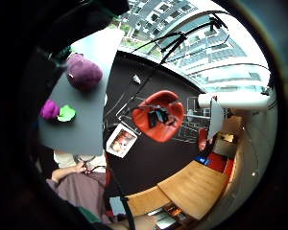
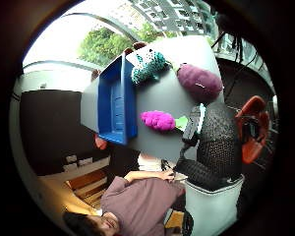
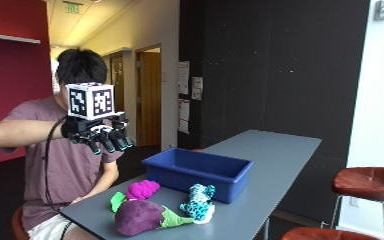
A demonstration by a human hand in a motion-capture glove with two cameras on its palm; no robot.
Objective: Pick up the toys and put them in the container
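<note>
Three toys (image 3: pixel 162 206) lie beside the container (image 3: pixel 198 173), lengthwise along it.

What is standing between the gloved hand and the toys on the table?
Nothing visible. The gloved hand hangs in the air above the table, holding nothing, and the three toys lie uncovered beside the blue container.
</note>
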